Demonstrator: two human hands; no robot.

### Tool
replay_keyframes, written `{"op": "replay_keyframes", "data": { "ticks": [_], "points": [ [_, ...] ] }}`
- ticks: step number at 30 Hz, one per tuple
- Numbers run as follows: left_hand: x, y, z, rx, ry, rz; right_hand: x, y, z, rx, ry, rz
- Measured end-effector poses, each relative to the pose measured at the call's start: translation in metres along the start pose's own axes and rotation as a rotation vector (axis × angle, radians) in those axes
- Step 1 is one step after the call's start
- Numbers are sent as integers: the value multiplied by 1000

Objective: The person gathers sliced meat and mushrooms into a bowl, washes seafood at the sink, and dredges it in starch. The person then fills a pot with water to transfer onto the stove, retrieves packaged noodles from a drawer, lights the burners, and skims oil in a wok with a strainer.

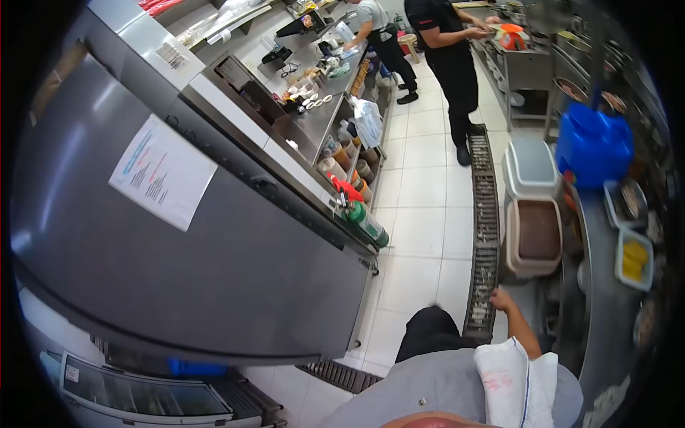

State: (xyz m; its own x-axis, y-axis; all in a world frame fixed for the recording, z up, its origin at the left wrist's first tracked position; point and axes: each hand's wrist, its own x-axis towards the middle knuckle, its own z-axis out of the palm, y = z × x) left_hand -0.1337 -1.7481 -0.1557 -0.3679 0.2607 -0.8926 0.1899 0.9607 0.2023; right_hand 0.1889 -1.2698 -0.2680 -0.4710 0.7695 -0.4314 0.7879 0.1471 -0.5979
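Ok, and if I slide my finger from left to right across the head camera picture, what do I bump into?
White paper → green fire extinguisher → person in black → brown-topped tub → yellow stuff.

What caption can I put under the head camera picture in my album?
Two people stand at kitchen counters beside a white tiled floor.

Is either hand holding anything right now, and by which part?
Nothing shows in the right hand, but it's too small to be sure. The left hand is out of view.
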Motion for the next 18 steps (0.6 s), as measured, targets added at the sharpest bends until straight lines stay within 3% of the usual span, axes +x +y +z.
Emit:
{"op": "replay_keyframes", "data": {
  "ticks": [1, 3, 7, 9, 10, 11, 12, 13, 14, 15, 17, 18],
  "points": [
    [18, 16, -13, 2, -33, -36, 44, -21, -19, 108, 174, -125],
    [66, 54, -51, 19, -74, -61, 107, -82, -73, 137, 148, -100],
    [184, 189, -185, 76, 13, 72, 229, -113, -101, 97, 140, -41],
    [203, 319, -288, -108, 399, 418, 281, -92, -85, 3, 104, -3],
    [171, 407, -348, -129, 663, 820, 288, -107, -94, 10, 21, 54],
    [159, 480, -417, -68, 646, 852, 289, -117, -100, 13, -71, 114],
    [136, 547, -469, -265, 713, 1027, 302, -112, -94, 44, -70, 147],
    [123, 602, -534, -119, 799, 1085, 315, -98, -82, 77, -71, 176],
    [75, 662, -580, -166, 989, 1312, 333, -81, -72, 86, -95, 105],
    [35, 710, -630, -177, 1102, 1410, 332, -98, -80, 246, -10, 45],
    [-7, 783, -740, -184, 1428, 1659, 368, -114, -86, 176, -85, 132],
    [-43, 813, -777, -480, 1260, 1748, 390, -122, -90, 156, -107, 152]
  ]
}}
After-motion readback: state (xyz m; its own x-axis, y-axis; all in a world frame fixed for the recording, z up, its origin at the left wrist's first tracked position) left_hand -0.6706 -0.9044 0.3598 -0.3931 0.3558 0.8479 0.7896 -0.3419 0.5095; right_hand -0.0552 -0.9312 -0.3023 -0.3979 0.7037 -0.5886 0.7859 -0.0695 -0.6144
